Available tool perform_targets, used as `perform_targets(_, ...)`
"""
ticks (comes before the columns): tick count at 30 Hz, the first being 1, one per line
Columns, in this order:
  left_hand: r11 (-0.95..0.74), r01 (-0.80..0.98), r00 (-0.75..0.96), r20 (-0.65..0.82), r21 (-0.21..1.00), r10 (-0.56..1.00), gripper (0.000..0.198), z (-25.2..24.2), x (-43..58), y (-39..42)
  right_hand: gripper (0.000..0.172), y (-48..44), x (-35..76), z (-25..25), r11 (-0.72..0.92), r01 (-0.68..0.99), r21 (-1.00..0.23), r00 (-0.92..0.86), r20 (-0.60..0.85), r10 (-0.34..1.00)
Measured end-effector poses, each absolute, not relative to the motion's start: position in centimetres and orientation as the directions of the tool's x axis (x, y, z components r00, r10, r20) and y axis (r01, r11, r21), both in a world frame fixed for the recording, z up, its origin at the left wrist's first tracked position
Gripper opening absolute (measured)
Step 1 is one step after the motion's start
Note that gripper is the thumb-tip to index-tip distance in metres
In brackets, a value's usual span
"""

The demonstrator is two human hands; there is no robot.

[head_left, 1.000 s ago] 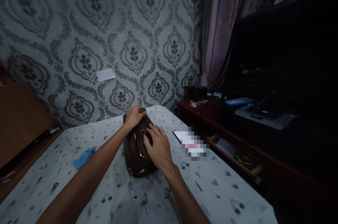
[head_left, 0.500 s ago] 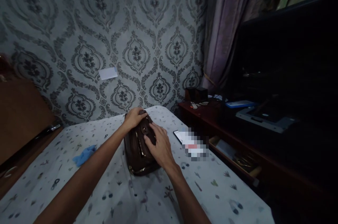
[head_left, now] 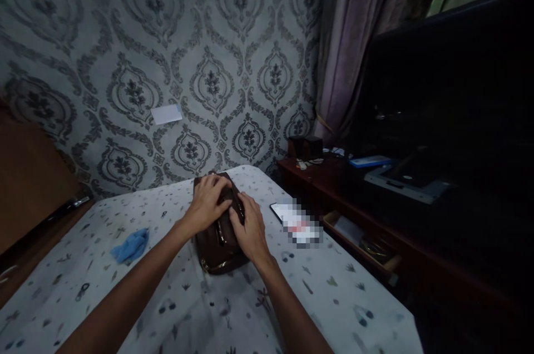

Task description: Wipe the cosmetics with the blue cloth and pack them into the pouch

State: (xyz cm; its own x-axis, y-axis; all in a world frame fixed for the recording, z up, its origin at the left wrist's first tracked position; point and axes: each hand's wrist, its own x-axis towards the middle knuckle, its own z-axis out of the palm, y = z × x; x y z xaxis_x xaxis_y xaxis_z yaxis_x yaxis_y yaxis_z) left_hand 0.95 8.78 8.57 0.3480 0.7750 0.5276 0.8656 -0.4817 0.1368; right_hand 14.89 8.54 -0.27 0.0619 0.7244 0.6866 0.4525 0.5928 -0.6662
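A dark brown handbag [head_left: 211,240] with gold-coloured zips lies on the patterned white sheet [head_left: 187,309]. My left hand [head_left: 207,202] grips its upper part, fingers bent over the top and thumb pointing at the middle. On the right side of the bag is my right hand [head_left: 251,226], with its thumb on the front and the fingers along the edge. Both thumbs are close to each other near the bag's centre. What lies under my fingertips is hidden. To the left, a crumpled blue cloth [head_left: 130,245] rests on the sheet.
Right of the bag lies a phone [head_left: 281,212], partly blurred out. A dark red cabinet [head_left: 298,173] with an open drawer [head_left: 361,242] stands along the right edge. A brown board or box [head_left: 33,176] is at the left, patterned wallpaper behind.
My left hand has shifted down and inward over the bag, its thumb now near my right thumb. My right hand has stayed on the bag's right side. The view has turned slightly.
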Motion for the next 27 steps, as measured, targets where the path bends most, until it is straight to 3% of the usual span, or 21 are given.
perform_targets(3, -0.483, 0.872, 0.450, 0.515, -0.079, 0.729, 0.016, 8.7, 1.2, 8.2, 0.043, 8.5, 14.8, -0.2, 0.595, 0.447, -0.668, 0.067, 0.689, 0.722)
perform_targets(5, -0.464, 0.873, 0.474, 0.481, -0.151, 0.737, 0.013, 8.7, 1.1, 8.1, 0.042, 8.4, 14.8, -0.2, 0.594, 0.439, -0.674, 0.076, 0.687, 0.723)
perform_targets(12, -0.589, 0.782, 0.620, 0.347, -0.203, 0.704, 0.014, 10.2, 0.0, 9.1, 0.042, 8.5, 14.8, -0.5, 0.592, 0.438, -0.676, 0.086, 0.687, 0.721)
perform_targets(17, -0.679, 0.648, 0.760, 0.235, -0.346, 0.606, 0.014, 11.6, 0.1, 9.6, 0.044, 8.4, 14.8, -0.4, 0.580, 0.421, -0.698, 0.086, 0.667, 0.740)
perform_targets(21, -0.669, 0.590, 0.786, 0.133, -0.452, 0.604, 0.015, 12.5, 1.0, 9.9, 0.044, 8.3, 14.8, -0.3, 0.573, 0.414, -0.708, 0.076, 0.653, 0.753)
perform_targets(27, -0.672, 0.563, 0.790, 0.075, -0.480, 0.608, 0.009, 13.7, 1.5, 10.1, 0.043, 8.6, 14.8, -0.5, 0.585, 0.422, -0.693, 0.094, 0.675, 0.732)
